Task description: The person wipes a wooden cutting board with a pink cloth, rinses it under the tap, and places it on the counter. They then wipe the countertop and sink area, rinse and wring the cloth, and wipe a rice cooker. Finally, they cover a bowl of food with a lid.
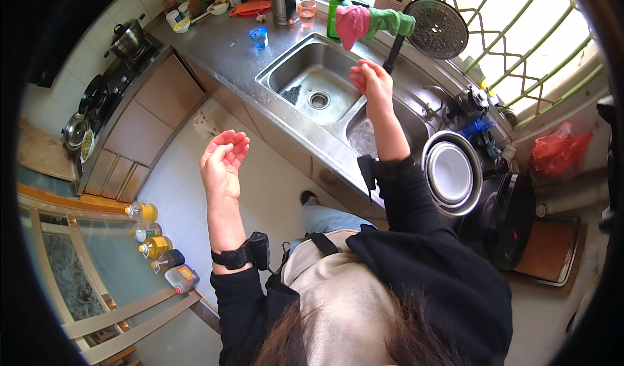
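Note:
My left hand is raised over the tiled floor, palm up with its fingers slightly curled and nothing in it. Above the divide of the stainless steel double sink is my right hand, its fingers loosely bent and no object visible in them. Just beyond it, a pink cloth and a green cloth hang over the black faucet. A dark scrap lies in the left basin near the drain. The right basin holds something clear, partly hidden by my right forearm.
Nested metal bowls stand right of the sink. Along the back are an electric kettle, a green soap bottle and a blue cup. A white cat is on the floor by the cabinets; oil bottles stand at left.

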A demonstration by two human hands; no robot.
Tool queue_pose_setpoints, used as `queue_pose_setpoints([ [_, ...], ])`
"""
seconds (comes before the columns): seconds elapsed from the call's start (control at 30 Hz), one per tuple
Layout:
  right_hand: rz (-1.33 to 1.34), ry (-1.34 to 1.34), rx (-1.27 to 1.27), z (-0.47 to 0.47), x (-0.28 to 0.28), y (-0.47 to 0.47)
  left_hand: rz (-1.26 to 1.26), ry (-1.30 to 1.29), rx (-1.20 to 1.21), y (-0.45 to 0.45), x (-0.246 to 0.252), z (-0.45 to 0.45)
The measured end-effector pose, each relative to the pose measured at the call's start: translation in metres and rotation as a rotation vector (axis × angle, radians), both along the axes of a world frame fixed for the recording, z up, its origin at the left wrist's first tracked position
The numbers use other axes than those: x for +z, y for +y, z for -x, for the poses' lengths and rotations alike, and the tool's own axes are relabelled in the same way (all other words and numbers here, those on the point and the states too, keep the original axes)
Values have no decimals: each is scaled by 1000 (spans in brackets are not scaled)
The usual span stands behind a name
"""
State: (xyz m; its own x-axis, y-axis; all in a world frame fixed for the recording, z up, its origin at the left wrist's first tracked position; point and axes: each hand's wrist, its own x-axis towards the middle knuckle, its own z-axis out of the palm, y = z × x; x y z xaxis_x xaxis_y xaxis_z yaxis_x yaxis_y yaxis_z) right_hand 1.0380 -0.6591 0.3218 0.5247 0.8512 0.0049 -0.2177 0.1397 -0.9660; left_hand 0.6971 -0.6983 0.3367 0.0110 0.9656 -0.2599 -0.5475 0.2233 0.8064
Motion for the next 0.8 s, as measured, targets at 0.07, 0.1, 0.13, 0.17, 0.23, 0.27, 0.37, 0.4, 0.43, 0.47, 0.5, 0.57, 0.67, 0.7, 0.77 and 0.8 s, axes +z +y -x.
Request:
queue_pose_setpoints([
  [0.07,-18,-20,-118,-3,-4,48,4,16,-11,23,-5,15],
  [0.1,-26,12,-166,-6,-6,71,5,24,-11,37,-7,22],
  [0.13,-28,5,-225,-10,-10,93,7,35,-12,53,-9,29],
  [0.17,-44,-7,-264,-13,-16,117,19,55,-1,69,-11,35],
  [0.23,-1,-97,-338,-24,-22,161,10,62,-16,107,-15,48],
  [0.27,31,-263,-392,-29,-23,183,5,71,-26,128,-17,55],
  [0.37,-263,-522,-629,-18,-26,227,18,127,-33,195,-20,72],
  [0.4,-163,-639,-726,-12,-24,231,31,148,-34,217,-20,76],
  [0.43,0,-714,-822,-3,-19,228,42,172,-38,237,-20,81],
  [0.47,-184,-605,-684,10,-12,225,75,206,-59,257,-19,86],
  [0.5,-333,-469,-564,23,-1,223,59,226,-100,279,-19,90],
  [0.57,-512,-471,-359,48,27,223,56,276,-175,316,-23,95],
  [0.67,-315,-185,-17,90,65,220,100,282,-379,360,-42,86],
  [0.7,-267,-219,33,104,72,231,105,276,-442,372,-50,79],
  [0.77,-127,-198,147,136,73,248,170,293,-612,390,-67,68],
  [0.8,-55,-221,234,151,70,259,207,303,-649,398,-76,64],
])
